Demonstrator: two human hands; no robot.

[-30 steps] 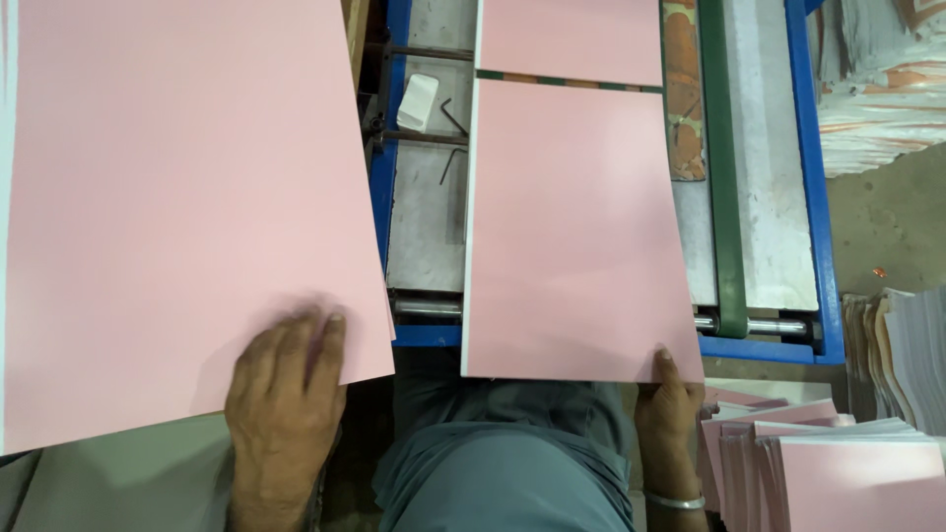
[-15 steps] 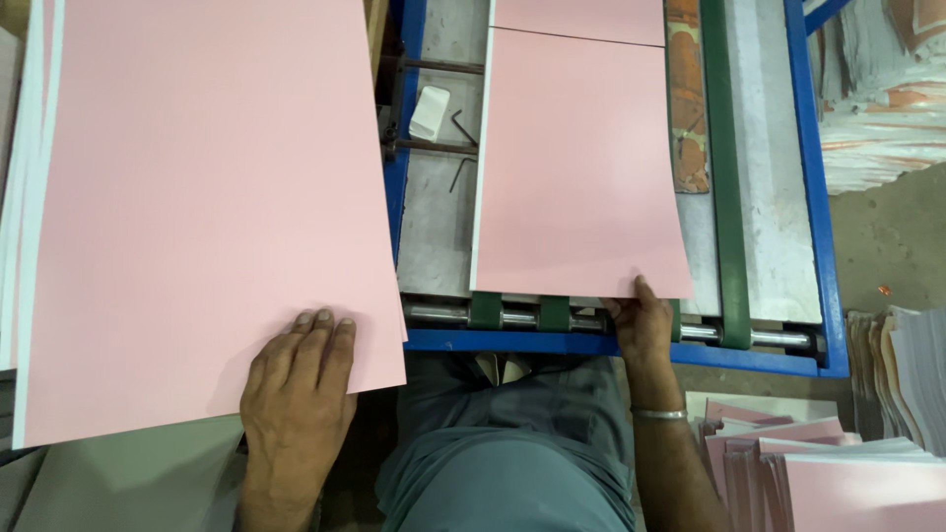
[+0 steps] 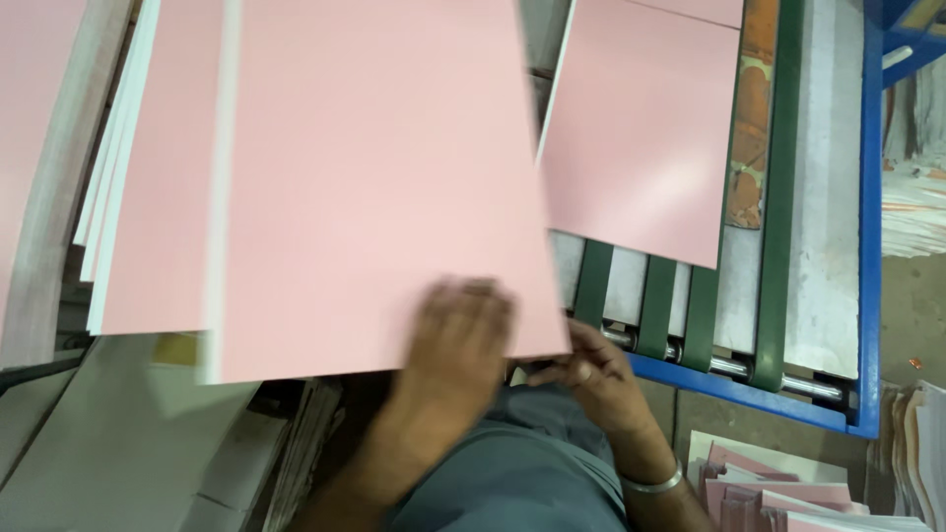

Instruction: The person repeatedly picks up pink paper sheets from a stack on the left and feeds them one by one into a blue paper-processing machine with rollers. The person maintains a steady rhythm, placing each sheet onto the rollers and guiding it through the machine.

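A large pink sheet [image 3: 374, 177] lies skewed over a stack of pink sheets [image 3: 158, 197] at the left. My left hand [image 3: 453, 340], blurred, rests on its near edge with the fingers on top. My right hand [image 3: 591, 372], with a metal bangle [image 3: 655, 483] on the wrist, is curled at the sheet's near right corner, just before the roller [image 3: 729, 366]. A second pink sheet [image 3: 641, 128] lies further up the machine bed on the green belts [image 3: 778, 197].
The feed table has a blue frame [image 3: 867, 246] along its right and near sides. Piles of pink and white paper [image 3: 769, 488] sit at the lower right, more stacks at the far right [image 3: 912, 217]. My grey-clad lap [image 3: 512, 473] is below.
The top sheet has slid right off the stack with my left hand on it. My right hand left the belt sheet and came to that sheet's corner. The belt sheet has travelled further away.
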